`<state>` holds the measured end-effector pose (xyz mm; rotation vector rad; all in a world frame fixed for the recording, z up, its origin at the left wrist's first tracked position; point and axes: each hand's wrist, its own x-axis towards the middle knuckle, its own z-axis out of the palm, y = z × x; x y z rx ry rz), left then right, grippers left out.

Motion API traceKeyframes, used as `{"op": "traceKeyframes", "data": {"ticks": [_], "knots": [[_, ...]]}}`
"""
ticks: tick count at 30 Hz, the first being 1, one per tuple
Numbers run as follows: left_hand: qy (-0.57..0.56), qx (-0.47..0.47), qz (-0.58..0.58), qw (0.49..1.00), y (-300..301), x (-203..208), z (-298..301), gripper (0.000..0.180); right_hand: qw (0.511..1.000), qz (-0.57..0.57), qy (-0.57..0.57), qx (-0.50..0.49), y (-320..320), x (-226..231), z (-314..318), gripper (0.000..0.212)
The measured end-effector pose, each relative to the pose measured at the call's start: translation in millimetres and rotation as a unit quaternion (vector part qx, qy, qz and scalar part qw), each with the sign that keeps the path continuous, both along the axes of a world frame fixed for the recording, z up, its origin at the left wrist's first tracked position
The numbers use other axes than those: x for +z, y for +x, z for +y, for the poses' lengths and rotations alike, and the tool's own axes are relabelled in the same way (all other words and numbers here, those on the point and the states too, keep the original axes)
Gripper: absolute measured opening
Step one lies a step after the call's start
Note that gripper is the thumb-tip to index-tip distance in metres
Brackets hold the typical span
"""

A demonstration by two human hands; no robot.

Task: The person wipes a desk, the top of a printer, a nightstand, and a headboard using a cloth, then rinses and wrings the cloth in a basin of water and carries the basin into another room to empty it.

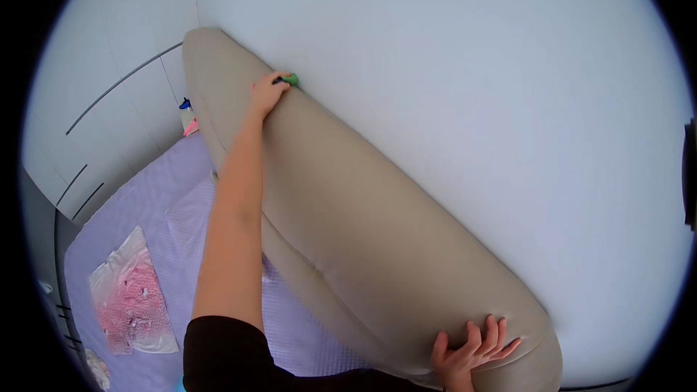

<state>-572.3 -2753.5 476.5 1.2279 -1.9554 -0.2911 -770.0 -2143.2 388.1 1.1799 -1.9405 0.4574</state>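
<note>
A long beige padded headboard runs diagonally across the view against the pale wall. At its far top edge, my left hand is closed around a small green object with a dark part. The fingers hide much of that object, so its kind is unclear. It sits where the padding meets the wall. Lower down, near the headboard's close end, my right hand rests on the beige upholstery with fingers spread, holding nothing. The surface creases slightly around its fingertips.
A lavender quilted bedspread covers the bed at lower left. On it lies a folded white and pink patterned cloth. Blue and pink items stand beside the headboard's far end. White cabinet doors with dark handles line the left.
</note>
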Motion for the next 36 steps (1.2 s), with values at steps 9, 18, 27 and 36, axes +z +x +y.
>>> {"op": "traceKeyframes", "data": {"ticks": [9,18,27,36], "knots": [[0.042,-0.068,0.091,0.993,-3.7,29.7,26.9,0.032,0.999,0.001,-0.027,0.022,-20.9,14.7,-28.6,0.037],[-0.170,-0.175,0.019,0.970,-77.7,-13.3,215.7,0.031,0.997,-0.004,-0.070,0.009,-14.8,-0.8,34.3,0.040],[-0.180,-0.223,-0.006,0.958,-124.6,1.8,400.9,0.033,0.990,-0.072,-0.081,0.089,-8.4,15.8,56.2,0.046],[-0.127,-0.359,0.013,0.924,-210.7,-7.2,565.6,0.032,0.886,-0.254,-0.182,0.344,-13.3,42.1,174.9,0.042]]}}
